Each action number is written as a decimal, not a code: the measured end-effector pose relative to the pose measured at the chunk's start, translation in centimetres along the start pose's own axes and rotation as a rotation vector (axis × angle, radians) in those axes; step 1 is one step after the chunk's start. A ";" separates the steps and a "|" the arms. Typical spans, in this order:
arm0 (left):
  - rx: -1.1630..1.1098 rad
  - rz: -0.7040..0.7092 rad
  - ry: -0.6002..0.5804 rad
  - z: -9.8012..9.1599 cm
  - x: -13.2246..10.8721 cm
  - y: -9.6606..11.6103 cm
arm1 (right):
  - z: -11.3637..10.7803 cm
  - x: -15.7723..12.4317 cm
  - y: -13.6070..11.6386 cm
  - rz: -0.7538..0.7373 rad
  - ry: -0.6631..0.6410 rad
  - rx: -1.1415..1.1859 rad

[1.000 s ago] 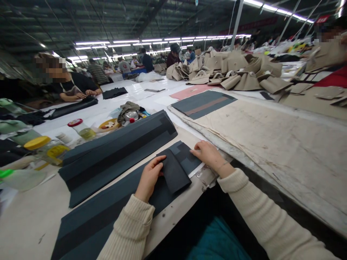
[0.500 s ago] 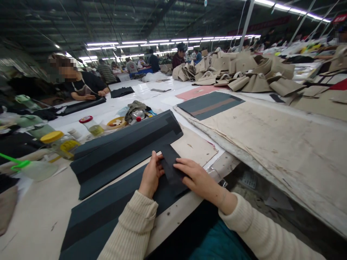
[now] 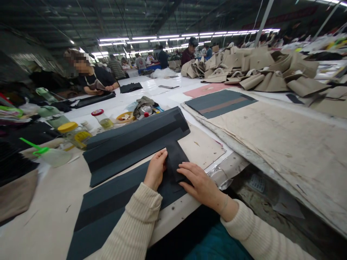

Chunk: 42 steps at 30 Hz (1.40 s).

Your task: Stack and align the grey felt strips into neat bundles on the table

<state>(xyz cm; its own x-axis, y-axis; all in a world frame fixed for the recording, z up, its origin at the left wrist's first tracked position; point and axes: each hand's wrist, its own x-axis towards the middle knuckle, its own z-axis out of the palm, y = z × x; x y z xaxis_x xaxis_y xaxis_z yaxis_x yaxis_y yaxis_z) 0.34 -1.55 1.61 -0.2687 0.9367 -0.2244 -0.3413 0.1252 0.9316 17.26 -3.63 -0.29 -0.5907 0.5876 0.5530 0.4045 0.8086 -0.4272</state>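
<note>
A short, dark fabric strip (image 3: 175, 155) lies crosswise over the right end of a dark blue-green panel (image 3: 114, 198) with a black band along it. My left hand (image 3: 156, 169) pinches the strip's left edge between thumb and fingers. On the strip's right side rests my right hand (image 3: 199, 182), its fingers stretched out and a little apart, touching the surface. Just beyond, a stack of similar banded panels (image 3: 135, 141) lies on the table. Part of the strip's lower end is hidden by my right hand.
Left of the stack stand a yellow-lidded jar (image 3: 74, 134), a red-lidded jar (image 3: 102, 120) and a green-tipped squeeze bottle (image 3: 55, 156). Another banded panel (image 3: 221, 103) lies on the board at right. Beige bag pieces (image 3: 260, 66) are heaped behind. A co-worker (image 3: 94, 77) handles dark material.
My left fingers have closed on the strip's left edge, and the strip lies flatter against the panel. My right hand stays on its right side. The view has swung slightly left.
</note>
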 end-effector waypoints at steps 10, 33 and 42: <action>0.157 0.018 0.004 -0.1 0.1 -0.1 | -0.1 -0.1 0.5 0.141 0.129 0.201; 0.525 0.532 -0.153 2.0 -2.2 -0.9 | -0.4 1.8 1.6 0.489 0.203 0.687; 0.578 0.585 -0.139 2.3 -2.8 -0.7 | -0.4 1.7 1.4 0.382 0.264 0.519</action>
<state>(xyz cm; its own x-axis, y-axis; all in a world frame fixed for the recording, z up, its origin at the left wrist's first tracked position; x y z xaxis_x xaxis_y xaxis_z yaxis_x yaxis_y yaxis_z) 3.41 -3.56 2.24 -0.1323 0.9298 0.3435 0.3448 -0.2817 0.8954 17.14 -1.45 0.36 -0.2576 0.8685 0.4234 0.1252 0.4645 -0.8767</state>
